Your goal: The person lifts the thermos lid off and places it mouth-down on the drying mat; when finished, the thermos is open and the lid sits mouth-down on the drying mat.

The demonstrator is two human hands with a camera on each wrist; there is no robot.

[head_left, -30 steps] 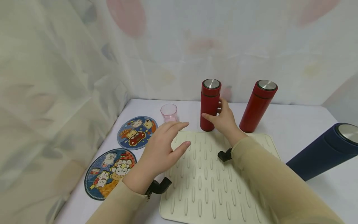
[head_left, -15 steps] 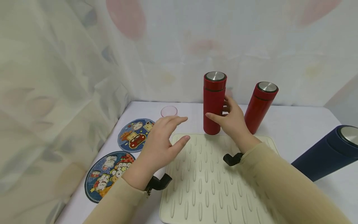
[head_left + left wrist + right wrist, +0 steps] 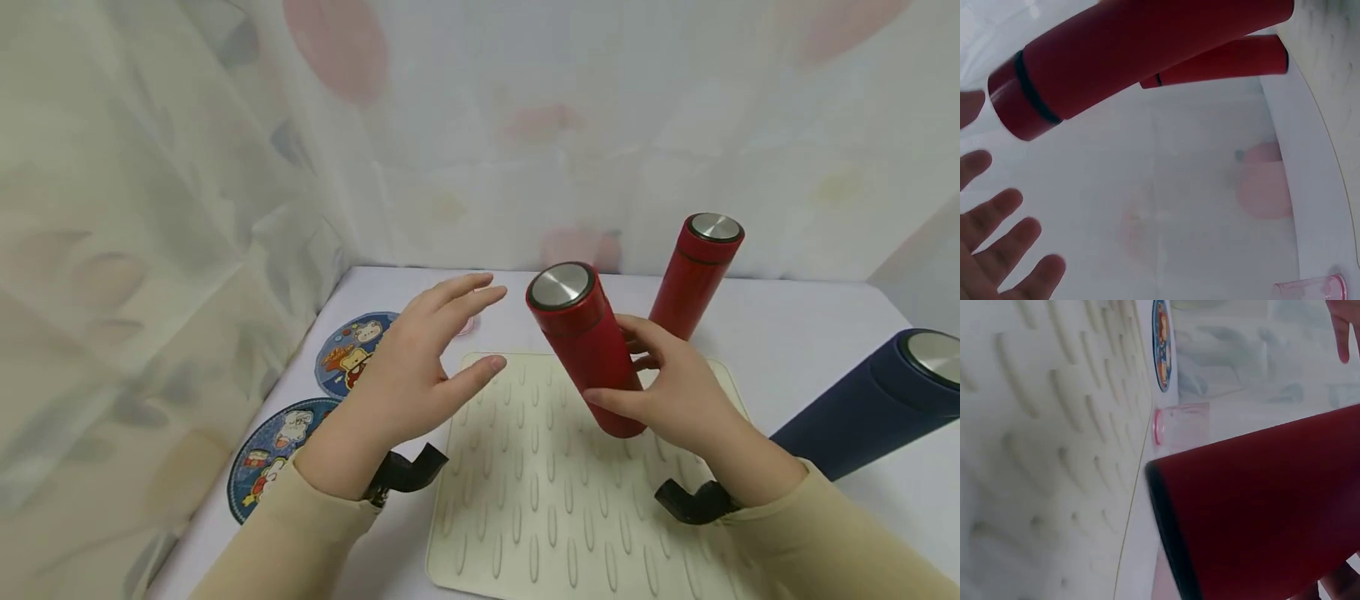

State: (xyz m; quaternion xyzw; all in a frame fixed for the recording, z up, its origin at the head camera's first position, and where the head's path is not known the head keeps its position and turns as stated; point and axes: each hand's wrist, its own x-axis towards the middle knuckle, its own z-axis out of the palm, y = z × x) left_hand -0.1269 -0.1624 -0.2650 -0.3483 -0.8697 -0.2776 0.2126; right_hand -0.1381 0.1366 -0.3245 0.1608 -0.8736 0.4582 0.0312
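Note:
My right hand (image 3: 675,387) grips a red thermos flask (image 3: 592,354) with a steel-topped lid, fingers behind it and thumb across its near side. The flask leans to the left above the cream ridged mat (image 3: 525,533); in the right wrist view its dark base (image 3: 1172,537) is off the mat. My left hand (image 3: 408,367) hovers left of the flask with fingers spread and holds nothing. In the left wrist view its fingertips (image 3: 1007,203) are apart from the flask's lid (image 3: 1019,100). A second red thermos flask (image 3: 693,279) stands behind my right hand.
A dark blue thermos flask (image 3: 862,408) stands at the right. Two round cartoon coasters (image 3: 255,467) lie on the left of the white table. A clear pink cup (image 3: 1182,425) stands behind the mat, mostly hidden by my left hand in the head view.
My right hand has lifted the red thermos flask from behind the mat and brought it nearer, tilting its top to the left. My left hand has risen slightly, still empty.

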